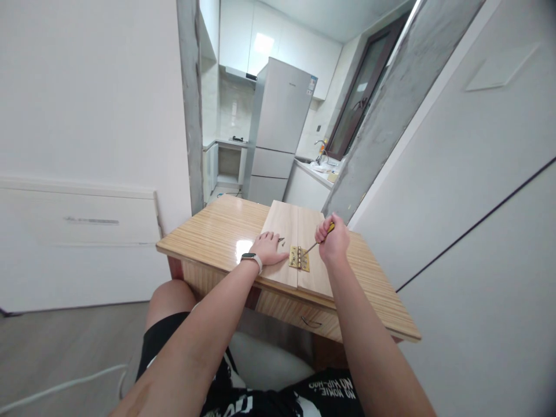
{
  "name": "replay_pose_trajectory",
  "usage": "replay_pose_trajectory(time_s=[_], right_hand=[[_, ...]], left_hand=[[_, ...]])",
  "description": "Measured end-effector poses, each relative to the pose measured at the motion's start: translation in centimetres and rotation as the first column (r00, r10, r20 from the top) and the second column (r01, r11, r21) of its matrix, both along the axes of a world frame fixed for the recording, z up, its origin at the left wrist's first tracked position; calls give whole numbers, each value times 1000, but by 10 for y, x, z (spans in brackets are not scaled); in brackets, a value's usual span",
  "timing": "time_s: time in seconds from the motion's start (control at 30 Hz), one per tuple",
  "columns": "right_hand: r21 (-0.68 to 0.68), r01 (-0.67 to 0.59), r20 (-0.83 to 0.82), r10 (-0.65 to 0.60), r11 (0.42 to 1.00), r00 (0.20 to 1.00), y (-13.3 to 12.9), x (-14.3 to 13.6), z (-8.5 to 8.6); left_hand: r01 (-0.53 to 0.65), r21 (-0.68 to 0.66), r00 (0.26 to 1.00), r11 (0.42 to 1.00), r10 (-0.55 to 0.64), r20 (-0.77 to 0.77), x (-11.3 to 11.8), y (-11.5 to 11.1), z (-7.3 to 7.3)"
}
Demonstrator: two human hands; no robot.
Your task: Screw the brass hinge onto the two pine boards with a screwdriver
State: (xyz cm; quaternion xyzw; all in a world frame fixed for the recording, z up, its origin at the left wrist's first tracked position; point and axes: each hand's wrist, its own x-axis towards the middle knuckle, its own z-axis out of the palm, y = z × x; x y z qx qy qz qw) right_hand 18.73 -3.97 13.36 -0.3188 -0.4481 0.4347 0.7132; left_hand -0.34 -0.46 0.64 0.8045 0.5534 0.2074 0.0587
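On two boards (282, 217), right fingers (320, 233) grip a screwdriver (311, 249) at a seemingly part-fastened hinge (299, 259); left fingers (266, 236) lie spread; loose screws (283, 244) remain.

Hinge (299, 259) shiny metal; boards (283, 221) matt wood; tabletop (212, 231) glossy.

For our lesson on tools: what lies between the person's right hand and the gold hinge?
In the head view, a screwdriver shaft slants from the right hand down to the gold hinge, above a pale board.
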Motion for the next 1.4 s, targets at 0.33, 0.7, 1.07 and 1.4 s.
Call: replay_pose_trajectory(time_s=[0.33,0.7,1.07,1.4], right_hand=[[-18,58,157,-55,998,986,17,-22,-37],[-44,51,101,-47,998,994,20,-23,-41],[-36,77,199,-68,996,978,16,-28,-39],[-27,143,337,-126,989,933,20,-45,-38]], left_hand=[[-5,19,999,1000,5,-35,2,1,-1],[-4,26,1000,1000,5,-30,2,1,-3],[-4,15,999,1000,5,-42,4,0,0],[-9,-17,999,1000,8,-41,4,0,0]])
